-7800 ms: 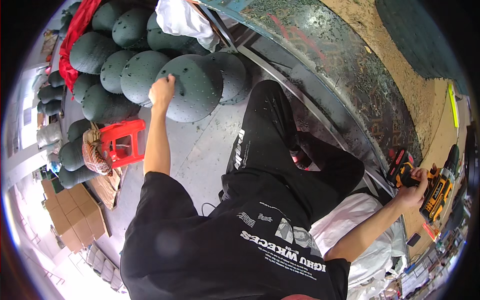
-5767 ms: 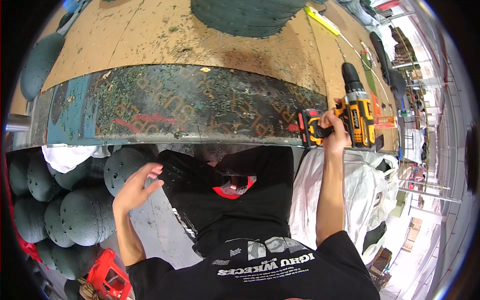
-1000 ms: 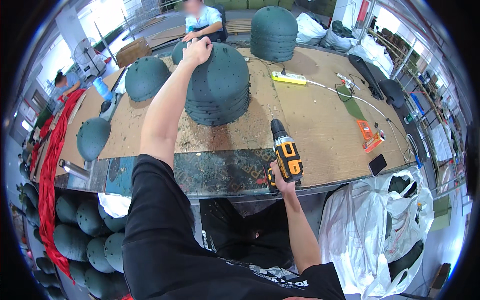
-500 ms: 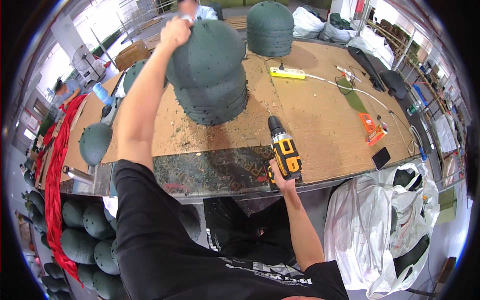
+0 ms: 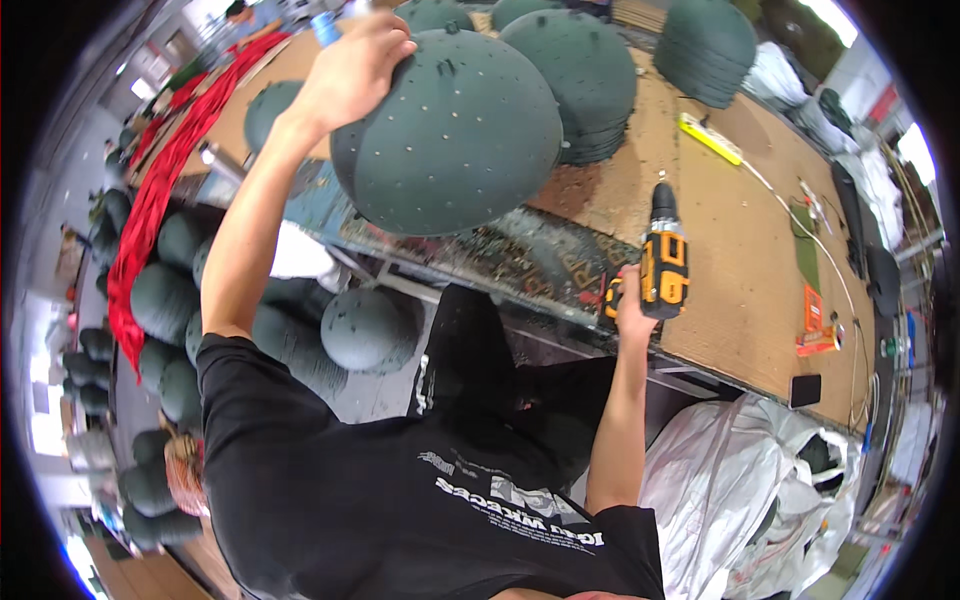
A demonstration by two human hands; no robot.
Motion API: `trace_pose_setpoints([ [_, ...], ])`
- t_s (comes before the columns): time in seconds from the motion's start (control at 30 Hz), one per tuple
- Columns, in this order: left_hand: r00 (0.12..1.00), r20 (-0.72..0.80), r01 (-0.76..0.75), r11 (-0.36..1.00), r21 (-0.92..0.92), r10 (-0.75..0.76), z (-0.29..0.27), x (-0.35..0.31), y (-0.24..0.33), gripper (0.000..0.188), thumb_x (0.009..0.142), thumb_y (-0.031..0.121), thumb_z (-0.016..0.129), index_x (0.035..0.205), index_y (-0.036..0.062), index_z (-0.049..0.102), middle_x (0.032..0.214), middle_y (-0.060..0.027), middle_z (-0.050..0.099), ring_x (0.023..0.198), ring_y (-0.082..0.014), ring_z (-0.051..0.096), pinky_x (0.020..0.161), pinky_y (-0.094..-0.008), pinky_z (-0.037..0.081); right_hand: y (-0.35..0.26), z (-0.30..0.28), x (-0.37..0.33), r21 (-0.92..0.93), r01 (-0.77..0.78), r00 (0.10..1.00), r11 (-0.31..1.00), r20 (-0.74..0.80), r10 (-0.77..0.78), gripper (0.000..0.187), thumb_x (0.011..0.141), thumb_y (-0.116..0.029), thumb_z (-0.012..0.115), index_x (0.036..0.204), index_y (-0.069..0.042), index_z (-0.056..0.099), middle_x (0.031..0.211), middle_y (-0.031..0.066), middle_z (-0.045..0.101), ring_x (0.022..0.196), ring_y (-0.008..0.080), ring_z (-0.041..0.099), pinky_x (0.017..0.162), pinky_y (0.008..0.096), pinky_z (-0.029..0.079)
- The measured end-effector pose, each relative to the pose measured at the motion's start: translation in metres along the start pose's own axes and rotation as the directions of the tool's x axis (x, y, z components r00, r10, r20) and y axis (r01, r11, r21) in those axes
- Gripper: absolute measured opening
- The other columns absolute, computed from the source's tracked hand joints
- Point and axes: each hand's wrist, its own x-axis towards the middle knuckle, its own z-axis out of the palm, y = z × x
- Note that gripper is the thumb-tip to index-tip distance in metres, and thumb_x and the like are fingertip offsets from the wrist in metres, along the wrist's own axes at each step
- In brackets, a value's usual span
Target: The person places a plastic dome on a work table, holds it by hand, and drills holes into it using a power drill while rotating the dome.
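My left hand point(image 5: 355, 75) is closed over the upper left of a dark green dome-shaped shell point(image 5: 455, 145), which is dotted with small holes. The shell is tilted over the front edge of the bench, beside a stack of similar domes point(image 5: 580, 75). Its underside is hidden, as are the fingertips. Lower right, my right hand point(image 5: 632, 305) grips a yellow and black cordless drill point(image 5: 667, 265) by its handle. The drill's chuck points away from me over the cardboard-covered bench point(image 5: 750, 270), apart from the shell.
A yellow-green power strip point(image 5: 710, 139) with a white cord, an orange box point(image 5: 820, 340) and a phone point(image 5: 805, 391) lie on the right. Another dome stack point(image 5: 706, 50) stands at the back. Piled domes point(image 5: 170, 300) fill the floor at left; a white sack point(image 5: 740, 480) stands right.
The top dome has come off the stack in my left hand, moving left and toward me. My right hand still holds the drill. The view has swung to the left.
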Motion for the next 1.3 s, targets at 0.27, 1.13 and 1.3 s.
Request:
trace_pose_setpoints([
  [0.27, 0.988, 0.114, 0.102, 0.995, 0.019, -0.103, 0.082, -0.092, -0.009, 0.022, 0.099, 0.022, 0.051, 0.102, 0.0035, 0.063, 0.118, -0.0085, 0.06, 0.1, -0.0346, 0.061, 0.084, -0.0425, 0.05, -0.028, 0.005, -0.001, 0.091, 0.132, 0.99, 0.987, 0.041, -0.136, 0.013, 0.086, -0.005, 0.063, 0.075, -0.002, 0.059, 0.062, -0.0009, 0.055, 0.053, 0.0078, 0.051, 0.053, 0.0249, 0.041],
  [1.13, 0.984, 0.152, 0.11, 0.988, -0.109, -0.093, 0.137, -0.103, 0.021, 0.024, 0.095, 0.018, 0.054, 0.099, -0.0039, 0.065, 0.111, -0.0196, 0.062, 0.102, -0.0372, 0.059, 0.089, -0.0417, 0.047, -0.043, 0.003, 0.002, 0.16, 0.066, 0.995, 0.985, 0.061, -0.077, 0.015, 0.081, -0.004, 0.067, 0.069, -0.003, 0.058, 0.06, -0.0011, 0.055, 0.053, 0.0082, 0.054, 0.053, 0.0266, 0.043],
  [1.3, 0.986, 0.158, 0.074, 0.992, -0.106, -0.057, 0.136, -0.094, 0.018, 0.025, 0.093, 0.019, 0.057, 0.097, -0.0043, 0.065, 0.107, -0.0204, 0.063, 0.101, -0.0377, 0.059, 0.088, -0.0423, 0.047, -0.047, 0.001, 0.001, 0.099, 0.073, 0.992, 0.992, 0.097, -0.083, 0.036, 0.083, -0.001, 0.06, 0.118, 0.006, 0.061, 0.063, 0.0, 0.052, 0.054, 0.0078, 0.05, 0.054, 0.0229, 0.043],
])
